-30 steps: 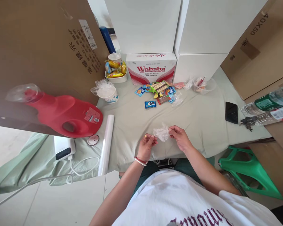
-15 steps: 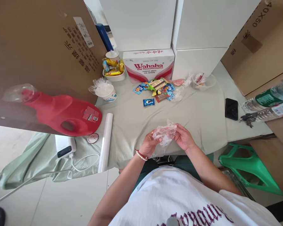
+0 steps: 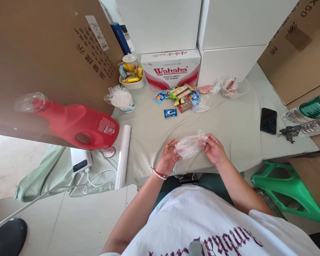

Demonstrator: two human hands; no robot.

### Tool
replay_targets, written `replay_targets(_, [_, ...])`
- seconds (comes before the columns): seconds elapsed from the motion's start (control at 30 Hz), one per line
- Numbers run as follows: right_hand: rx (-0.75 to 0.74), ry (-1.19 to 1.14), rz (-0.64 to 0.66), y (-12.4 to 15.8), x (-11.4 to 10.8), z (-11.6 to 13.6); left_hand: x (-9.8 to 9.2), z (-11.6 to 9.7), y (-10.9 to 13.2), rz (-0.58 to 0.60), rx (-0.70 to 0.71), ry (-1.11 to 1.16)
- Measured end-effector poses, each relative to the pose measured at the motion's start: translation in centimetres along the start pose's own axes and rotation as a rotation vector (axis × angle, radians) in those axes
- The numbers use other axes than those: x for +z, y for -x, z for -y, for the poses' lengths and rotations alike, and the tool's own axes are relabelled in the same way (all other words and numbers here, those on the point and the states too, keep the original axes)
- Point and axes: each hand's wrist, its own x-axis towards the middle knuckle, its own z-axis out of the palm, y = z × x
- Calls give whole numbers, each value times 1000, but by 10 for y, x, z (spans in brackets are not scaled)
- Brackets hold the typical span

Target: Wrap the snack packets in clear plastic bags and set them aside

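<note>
A crumpled piece of clear plastic film (image 3: 190,145) is spread between my two hands, just above the near part of the cloth-covered table. My left hand (image 3: 167,158), with a ring and a beaded bracelet, holds its left end, the fingers loosely parted around the edge. My right hand (image 3: 214,149) pinches the right end between thumb and fingers. Beyond my hands lies a small blue snack packet (image 3: 170,113). Behind it sits a pile of wrapped snacks (image 3: 181,93). Clear plastic (image 3: 201,104) lies beside the pile.
On the left are a red jug (image 3: 80,124) with plastic over its top, a white roll (image 3: 123,156), a power bank (image 3: 80,160) and a film-topped paper cup (image 3: 125,103). A Wahaha box (image 3: 172,71) stands behind. A clear bowl (image 3: 241,89), phone (image 3: 268,121) and bottles (image 3: 312,106) are rightward.
The plastic film is stretched wider and flatter than before. My hands have moved slightly apart, and the left fingers have loosened and spread. The view has shifted a little.
</note>
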Motion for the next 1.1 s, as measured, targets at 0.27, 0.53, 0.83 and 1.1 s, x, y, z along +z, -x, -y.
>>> replay_targets(0.27, [2, 205, -112, 0, -1, -8, 15, 11, -2, 201, -173, -271])
replay_targets(0.53, [-149, 238, -302, -8, -6, -15, 3, 18, 10, 112, -80, -402])
replay_targets(0.83, [-260, 263, -353, -12, -9, -13, -4, 15, 10, -120, -57, -114])
replay_targets(1.1, [-249, 235, -318, -5, -19, -12, -8, 18, -9, -330, 65, -35])
